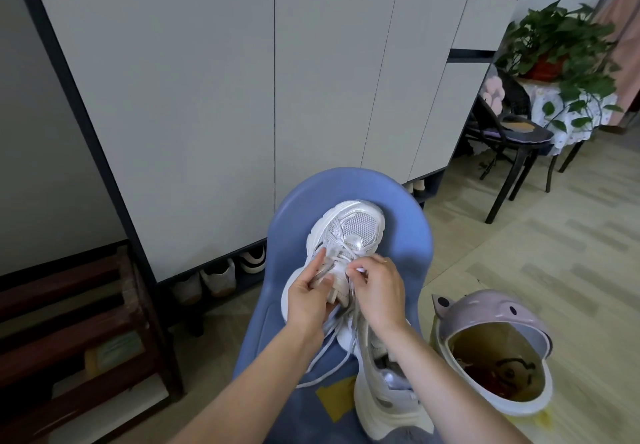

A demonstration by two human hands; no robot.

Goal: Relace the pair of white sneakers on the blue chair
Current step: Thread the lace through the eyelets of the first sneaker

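Far sneaker (349, 235) on blue chair (408, 235) | left hand (308, 300) grips tongue | right hand (377, 291) pinches lace (325, 353)

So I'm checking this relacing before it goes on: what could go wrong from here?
The loose lace trails across the blue chair under the left hand; it could snag or pull out of an eyelet. The near sneaker sits at the seat's edge under the right forearm and might get nudged off, toward the open bin.
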